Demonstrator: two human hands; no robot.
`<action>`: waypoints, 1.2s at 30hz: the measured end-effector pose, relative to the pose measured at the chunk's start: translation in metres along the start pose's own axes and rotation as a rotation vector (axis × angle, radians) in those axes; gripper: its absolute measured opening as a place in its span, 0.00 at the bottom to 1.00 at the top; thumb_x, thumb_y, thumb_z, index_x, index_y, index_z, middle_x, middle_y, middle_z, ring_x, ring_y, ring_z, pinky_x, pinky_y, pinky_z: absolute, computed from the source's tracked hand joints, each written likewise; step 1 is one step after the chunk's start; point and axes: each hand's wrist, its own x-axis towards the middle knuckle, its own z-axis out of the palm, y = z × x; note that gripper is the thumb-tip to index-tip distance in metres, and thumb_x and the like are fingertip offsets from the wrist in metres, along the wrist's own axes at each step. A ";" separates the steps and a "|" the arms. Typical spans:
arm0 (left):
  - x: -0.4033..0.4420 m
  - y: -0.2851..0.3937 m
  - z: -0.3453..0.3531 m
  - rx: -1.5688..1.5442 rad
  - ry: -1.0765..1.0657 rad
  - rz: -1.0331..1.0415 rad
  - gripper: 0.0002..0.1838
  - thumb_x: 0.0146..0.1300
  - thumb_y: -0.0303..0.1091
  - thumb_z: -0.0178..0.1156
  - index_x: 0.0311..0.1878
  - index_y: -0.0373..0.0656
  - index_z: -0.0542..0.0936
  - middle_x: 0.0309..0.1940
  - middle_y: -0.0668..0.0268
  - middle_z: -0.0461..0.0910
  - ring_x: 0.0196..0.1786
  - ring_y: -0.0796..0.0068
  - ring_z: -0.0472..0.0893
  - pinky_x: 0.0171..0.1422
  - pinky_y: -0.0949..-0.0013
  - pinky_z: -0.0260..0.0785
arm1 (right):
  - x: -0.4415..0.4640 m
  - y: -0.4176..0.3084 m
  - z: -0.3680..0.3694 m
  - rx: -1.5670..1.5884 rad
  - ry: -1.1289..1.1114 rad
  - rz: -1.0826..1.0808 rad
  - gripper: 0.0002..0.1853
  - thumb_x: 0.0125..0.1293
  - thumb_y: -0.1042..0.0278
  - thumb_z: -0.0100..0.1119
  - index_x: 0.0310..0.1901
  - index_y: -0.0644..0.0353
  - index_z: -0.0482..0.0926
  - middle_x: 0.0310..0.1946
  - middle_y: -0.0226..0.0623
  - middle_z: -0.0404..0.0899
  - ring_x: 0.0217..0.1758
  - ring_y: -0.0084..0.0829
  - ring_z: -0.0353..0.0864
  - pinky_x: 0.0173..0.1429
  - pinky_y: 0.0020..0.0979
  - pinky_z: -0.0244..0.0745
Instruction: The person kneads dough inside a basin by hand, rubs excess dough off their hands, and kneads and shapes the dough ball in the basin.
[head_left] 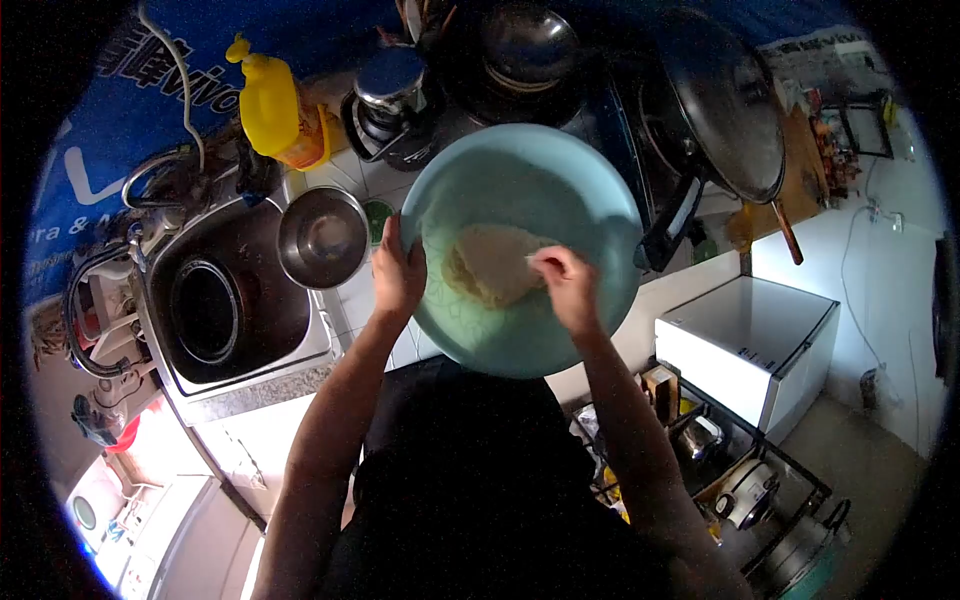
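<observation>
A large pale-green plastic basin (470,345) stands on the counter in front of me. In it lies a heap of pale, powdery stuff (490,260), flour-like, with a yellowish lower edge. My left hand (398,280) grips the basin's left rim, thumb up along the edge. My right hand (568,285) is inside the basin at the right side of the heap. Its fingers are pinched together, with a whitish bit at their tips too small to name. A metal bowl (322,237) sits just left of my left hand.
A steel sink (255,350) holding a dark round pan (207,310) is on the left. Behind stand a yellow bottle (272,110), a lidded pot (390,80) and a wok (528,45). A large pan (725,110) is at the right, above a white chest (745,330).
</observation>
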 end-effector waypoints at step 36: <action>0.011 -0.002 0.003 -0.150 -0.142 -0.283 0.19 0.53 0.26 0.53 0.50 0.38 0.68 0.31 0.45 0.76 0.35 0.43 0.76 0.37 0.53 0.68 | -0.013 -0.034 -0.004 -0.643 -0.400 -0.628 0.17 0.50 0.53 0.56 0.33 0.59 0.75 0.40 0.44 0.74 0.47 0.43 0.72 0.55 0.46 0.64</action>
